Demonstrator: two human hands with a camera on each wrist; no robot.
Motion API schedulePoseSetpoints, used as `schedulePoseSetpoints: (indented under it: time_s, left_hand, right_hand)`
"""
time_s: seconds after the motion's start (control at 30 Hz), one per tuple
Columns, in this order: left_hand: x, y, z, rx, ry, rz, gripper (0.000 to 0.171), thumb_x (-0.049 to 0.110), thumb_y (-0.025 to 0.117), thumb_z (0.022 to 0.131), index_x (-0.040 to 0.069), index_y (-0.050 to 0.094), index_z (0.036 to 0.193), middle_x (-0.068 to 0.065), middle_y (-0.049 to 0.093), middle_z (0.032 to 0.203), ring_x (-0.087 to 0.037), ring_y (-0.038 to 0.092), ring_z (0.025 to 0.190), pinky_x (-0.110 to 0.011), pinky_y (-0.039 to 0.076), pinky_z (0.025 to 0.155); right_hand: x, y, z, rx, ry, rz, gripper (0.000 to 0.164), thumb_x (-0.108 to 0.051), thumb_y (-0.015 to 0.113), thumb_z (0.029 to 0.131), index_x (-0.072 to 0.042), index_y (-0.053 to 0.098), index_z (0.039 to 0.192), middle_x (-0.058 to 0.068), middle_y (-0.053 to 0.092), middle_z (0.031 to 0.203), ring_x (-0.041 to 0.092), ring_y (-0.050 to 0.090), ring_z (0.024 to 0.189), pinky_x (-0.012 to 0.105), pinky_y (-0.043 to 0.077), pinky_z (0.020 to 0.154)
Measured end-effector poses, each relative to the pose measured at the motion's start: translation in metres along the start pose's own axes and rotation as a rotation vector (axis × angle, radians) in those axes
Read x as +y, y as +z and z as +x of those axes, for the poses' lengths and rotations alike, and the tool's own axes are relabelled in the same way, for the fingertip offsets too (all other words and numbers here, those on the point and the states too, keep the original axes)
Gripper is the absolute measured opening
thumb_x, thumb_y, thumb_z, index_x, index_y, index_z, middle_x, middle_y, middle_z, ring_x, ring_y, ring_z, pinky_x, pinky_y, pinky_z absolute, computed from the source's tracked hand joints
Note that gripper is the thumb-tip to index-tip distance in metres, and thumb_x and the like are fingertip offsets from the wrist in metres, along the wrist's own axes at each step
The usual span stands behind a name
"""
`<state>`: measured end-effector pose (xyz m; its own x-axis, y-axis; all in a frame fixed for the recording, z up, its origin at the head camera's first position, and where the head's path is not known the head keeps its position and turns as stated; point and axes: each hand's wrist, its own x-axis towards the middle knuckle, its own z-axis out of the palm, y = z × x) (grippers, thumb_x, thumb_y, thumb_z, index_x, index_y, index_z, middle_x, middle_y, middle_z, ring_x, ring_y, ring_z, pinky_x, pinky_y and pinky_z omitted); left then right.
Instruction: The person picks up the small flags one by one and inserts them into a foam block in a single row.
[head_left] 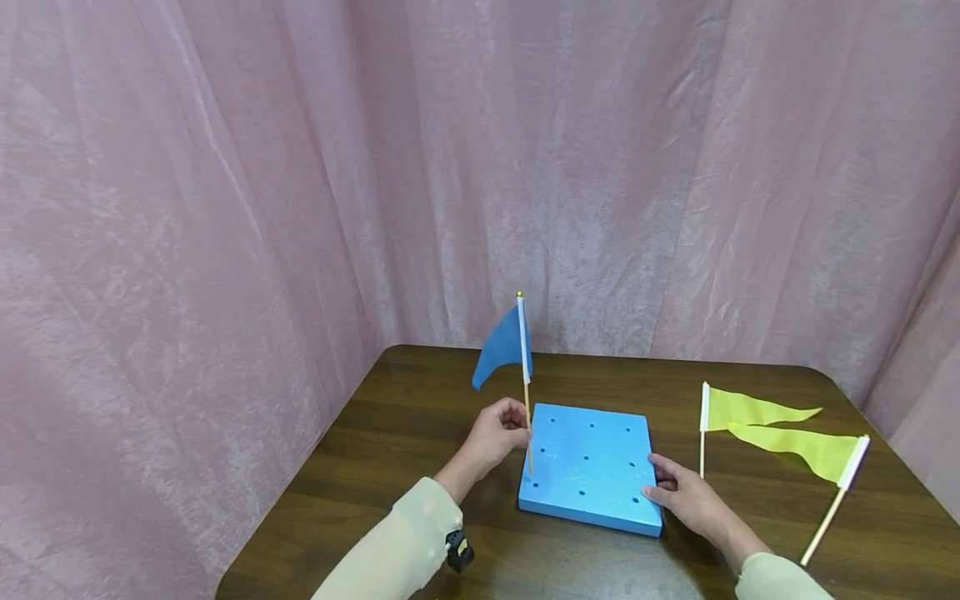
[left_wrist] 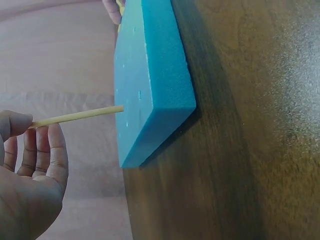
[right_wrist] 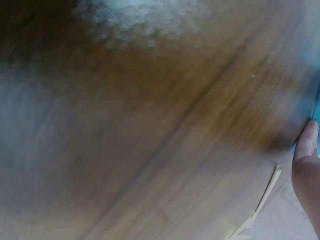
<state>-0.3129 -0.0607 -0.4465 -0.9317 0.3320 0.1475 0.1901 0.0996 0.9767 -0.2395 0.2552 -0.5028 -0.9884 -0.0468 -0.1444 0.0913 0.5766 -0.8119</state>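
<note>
My left hand (head_left: 491,437) pinches the wooden stick of a blue flag (head_left: 501,346) between thumb and fingers. Topped by a gold knob, the flag stands nearly upright. In the left wrist view the bare lower end of the stick (left_wrist: 80,116) points at the top face of a blue foam block (head_left: 592,437), close to a hole near its corner. Several small holes dot this square block, which lies flat on the table. My right hand (head_left: 690,500) rests at the block's right edge, thumb and forefinger extended and touching it.
Right of the block, two yellow pennant flags, one farther back (head_left: 750,409) and one nearer (head_left: 817,450), have overlapping cloths. The brown wooden table (head_left: 360,508) has rounded far corners. Pink curtains (head_left: 585,183) hang behind and along the sides.
</note>
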Motion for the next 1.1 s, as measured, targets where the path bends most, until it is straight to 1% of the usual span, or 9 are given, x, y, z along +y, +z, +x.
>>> schedulePoseSetpoints:
  time_s: [0.1,0.13,0.2,0.37,0.53,0.63,0.87,1.0,1.1]
  left_hand:
    - [-0.001,0.001,-0.001,-0.008,0.008,-0.003,0.020,-0.010,0.066,0.084,-0.007,0.059,0.102,-0.008,0.061,0.086,-0.016,0.058,0.078,-0.031,0.054,0.071]
    - [-0.006,0.001,0.000,-0.009,0.009,-0.001,0.021,-0.009,0.067,0.084,-0.006,0.059,0.102,-0.008,0.061,0.086,-0.015,0.058,0.078,-0.029,0.054,0.070]
    - [-0.007,0.002,0.000,-0.016,0.014,-0.005,0.021,-0.010,0.067,0.083,-0.007,0.059,0.103,-0.009,0.061,0.086,-0.015,0.058,0.077,-0.029,0.054,0.070]
    - [-0.009,0.004,-0.002,-0.028,0.006,0.000,0.021,-0.010,0.066,0.083,-0.005,0.060,0.102,-0.008,0.062,0.087,-0.016,0.059,0.078,-0.029,0.054,0.070]
    - [-0.011,0.005,-0.003,-0.041,0.003,0.000,0.021,-0.010,0.066,0.083,-0.008,0.059,0.103,-0.008,0.061,0.087,-0.017,0.059,0.077,-0.030,0.054,0.070]
    - [-0.012,0.006,-0.004,-0.047,0.001,0.004,0.022,-0.009,0.067,0.083,-0.009,0.058,0.103,-0.005,0.060,0.086,-0.016,0.058,0.077,-0.029,0.053,0.070]
    - [-0.014,0.006,-0.004,-0.055,0.016,-0.001,0.026,-0.009,0.066,0.084,-0.014,0.056,0.106,-0.004,0.059,0.085,-0.016,0.058,0.076,-0.029,0.054,0.070]
    - [-0.013,0.006,-0.004,-0.054,0.004,0.002,0.024,-0.009,0.066,0.084,-0.013,0.056,0.106,-0.003,0.060,0.085,-0.015,0.058,0.077,-0.028,0.053,0.070]
    - [-0.012,0.007,-0.005,-0.052,0.008,0.009,0.020,-0.010,0.067,0.084,-0.008,0.058,0.102,-0.004,0.060,0.085,-0.016,0.058,0.077,-0.028,0.053,0.069]
  right_hand:
    - [0.000,0.000,0.000,0.002,-0.005,-0.001,0.069,-0.027,0.068,0.095,0.005,0.036,0.148,0.029,0.053,0.131,0.038,0.054,0.115,0.056,0.043,0.096]
    - [0.000,0.000,0.001,0.002,-0.009,-0.002,0.069,-0.027,0.068,0.095,0.005,0.036,0.148,0.029,0.053,0.130,0.038,0.054,0.115,0.056,0.044,0.096]
    - [0.000,0.000,0.001,0.001,-0.009,-0.001,0.069,-0.027,0.068,0.095,0.006,0.036,0.148,0.028,0.054,0.130,0.038,0.055,0.114,0.056,0.044,0.096]
    - [0.001,0.000,0.001,0.001,-0.002,0.008,0.069,-0.026,0.068,0.095,0.005,0.036,0.148,0.027,0.054,0.129,0.036,0.055,0.114,0.055,0.044,0.096]
    - [0.001,0.000,0.001,0.000,-0.011,0.007,0.070,-0.027,0.068,0.095,0.006,0.037,0.147,0.028,0.054,0.129,0.037,0.055,0.114,0.056,0.044,0.096]
    - [0.002,0.000,0.001,0.000,-0.009,0.008,0.070,-0.027,0.069,0.094,0.006,0.037,0.148,0.029,0.053,0.130,0.037,0.055,0.114,0.056,0.043,0.097]
    - [0.002,0.001,0.000,0.002,0.001,0.006,0.072,-0.030,0.069,0.094,0.005,0.036,0.148,0.029,0.052,0.131,0.039,0.054,0.115,0.058,0.042,0.097]
    - [0.002,0.001,0.000,0.002,0.001,0.006,0.072,-0.030,0.069,0.094,0.005,0.036,0.148,0.029,0.053,0.131,0.039,0.054,0.116,0.058,0.042,0.097]
    - [0.002,0.000,0.000,0.002,0.003,0.007,0.072,-0.030,0.069,0.094,0.005,0.036,0.148,0.028,0.053,0.131,0.039,0.054,0.115,0.058,0.042,0.097]
